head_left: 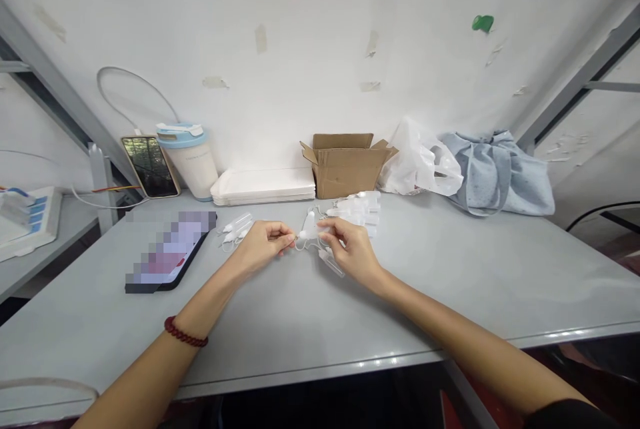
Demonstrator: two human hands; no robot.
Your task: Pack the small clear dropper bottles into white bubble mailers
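My left hand and my right hand meet over the middle of the grey table. Both pinch a small white plastic piece with a thin loop of cord held between them. The left fingertips grip its left end, the right fingers close round its right end. More small white pieces stick out under my right hand. A pile of the same white pieces lies just behind the hands. A few finished-looking white pieces lie to the left of my left hand.
A tablet lies flat at the left. Along the wall stand a phone, a lidded cup, stacked white trays, an open cardboard box, a white plastic bag and a blue cloth bag.
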